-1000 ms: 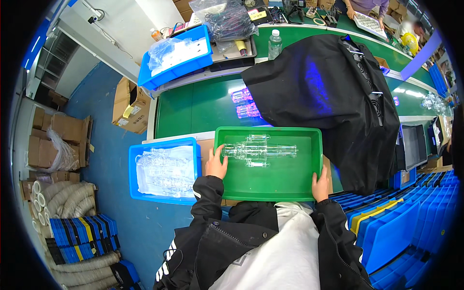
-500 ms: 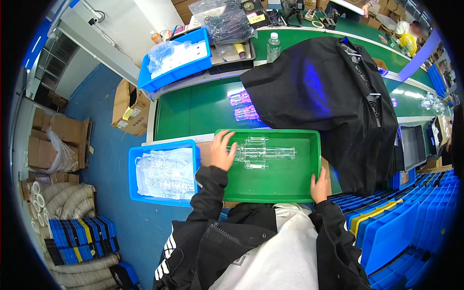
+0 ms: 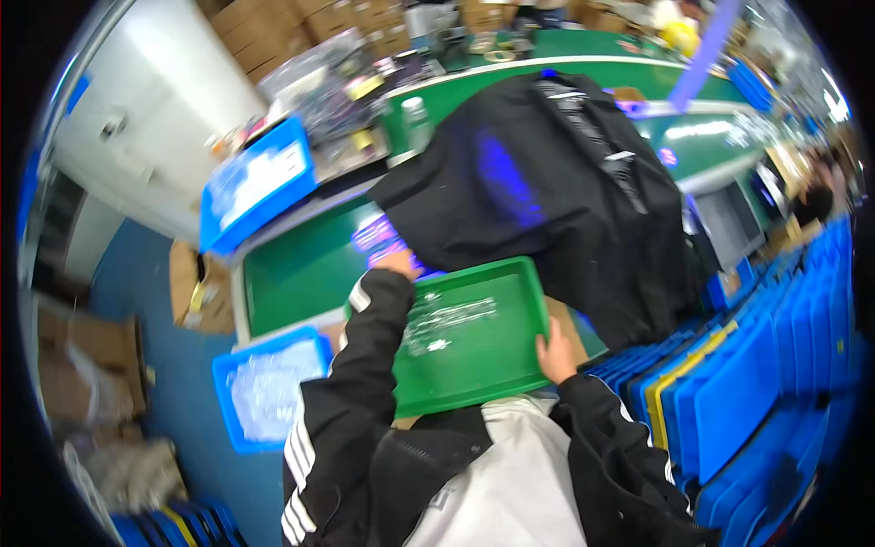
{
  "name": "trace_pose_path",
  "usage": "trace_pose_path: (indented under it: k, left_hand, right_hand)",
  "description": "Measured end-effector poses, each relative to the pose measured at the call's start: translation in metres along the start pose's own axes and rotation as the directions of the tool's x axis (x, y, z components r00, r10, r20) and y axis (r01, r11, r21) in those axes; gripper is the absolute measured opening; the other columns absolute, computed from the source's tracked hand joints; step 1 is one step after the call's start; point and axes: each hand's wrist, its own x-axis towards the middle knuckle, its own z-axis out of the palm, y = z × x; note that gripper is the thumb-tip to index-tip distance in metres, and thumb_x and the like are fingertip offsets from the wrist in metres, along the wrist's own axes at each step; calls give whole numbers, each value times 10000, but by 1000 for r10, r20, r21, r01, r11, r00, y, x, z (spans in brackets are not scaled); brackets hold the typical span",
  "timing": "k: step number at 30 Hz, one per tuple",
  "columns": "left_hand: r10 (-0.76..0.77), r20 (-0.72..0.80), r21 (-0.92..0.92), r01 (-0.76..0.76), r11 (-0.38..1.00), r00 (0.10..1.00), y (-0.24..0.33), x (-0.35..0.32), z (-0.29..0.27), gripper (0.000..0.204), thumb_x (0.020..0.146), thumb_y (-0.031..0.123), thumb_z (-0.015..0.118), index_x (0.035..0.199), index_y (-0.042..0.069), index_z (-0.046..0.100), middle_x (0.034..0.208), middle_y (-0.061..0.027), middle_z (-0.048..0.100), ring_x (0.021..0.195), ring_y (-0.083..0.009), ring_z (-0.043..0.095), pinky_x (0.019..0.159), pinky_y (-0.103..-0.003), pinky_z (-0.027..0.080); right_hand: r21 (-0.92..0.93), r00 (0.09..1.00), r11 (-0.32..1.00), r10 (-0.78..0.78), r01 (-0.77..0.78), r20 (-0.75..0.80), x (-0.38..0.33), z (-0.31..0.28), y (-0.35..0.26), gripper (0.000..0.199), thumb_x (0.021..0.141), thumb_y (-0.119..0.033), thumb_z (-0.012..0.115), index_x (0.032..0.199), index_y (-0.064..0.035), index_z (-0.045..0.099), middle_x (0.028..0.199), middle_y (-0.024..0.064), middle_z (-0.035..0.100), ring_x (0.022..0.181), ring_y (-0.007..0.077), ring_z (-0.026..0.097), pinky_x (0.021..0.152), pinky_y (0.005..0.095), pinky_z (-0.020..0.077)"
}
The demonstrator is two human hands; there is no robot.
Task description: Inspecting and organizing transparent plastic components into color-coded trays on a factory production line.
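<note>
Right hand (image 3: 556,351) grips green tray (image 3: 474,365) at 3 o'clock edge, fingers closed on rim. Left hand (image 3: 398,264) reaches past 11 o'clock corner, fingers unclear. One-handed hold: tray may tip, clear parts (image 3: 437,324) slide out.

Green plastic tray (image 3: 483,346), shallow, held tilted before the person: right hand (image 3: 554,351) grips its near right rim, left hand (image 3: 397,265) reaches past its far left corner, at the edge of a black cloth cover (image 3: 556,191); clear bagged parts (image 3: 437,324) lie inside. Blue bin (image 3: 264,387) with clear packets sits lower left; a second blue bin (image 3: 255,182) stands on the green bench (image 3: 301,269) beyond. Stacked blue trays (image 3: 766,365) fill the right side, cardboard boxes (image 3: 82,365) the left.
</note>
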Motion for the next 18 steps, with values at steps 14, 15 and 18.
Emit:
trace_pose_path:
  k: [14, 15, 18]
  left_hand:
    - [70, -126, -10, -72, 997, 990, 6, 4, -8, 407, 602, 202, 709, 965, 94, 560, 902, -128, 595, 818, -352, 588, 685, -432, 478]
    - [80, -128, -7, -81, 997, 989, 8, 4, -10, 407, 602, 202, 709, 965, 94, 560, 902, -128, 595, 818, -352, 588, 685, -432, 478]
    - [119, -180, -36, -127, 991, 976, 11, -3, -24, 395, 604, 167, 696, 965, 83, 559, 951, -140, 568, 808, -369, 576, 684, -440, 477]
  right_hand:
    - [0, 999, 999, 43, -43, 24, 1, -10, -9, 454, 829, -176, 509, 1233, -44, 348, 831, 242, 621, 722, 429, 601, 618, 489, 458]
    - [1, 999, 999, 49, -49, 17, 1, -10, -8, 454, 829, -176, 509, 1233, -44, 348, 831, 242, 621, 722, 429, 601, 618, 489, 458]
    - [23, 999, 999, 32, -32, 1, 1, -8, -3, 461, 827, -180, 511, 1236, -47, 347, 830, 236, 624, 719, 430, 600, 613, 484, 459]
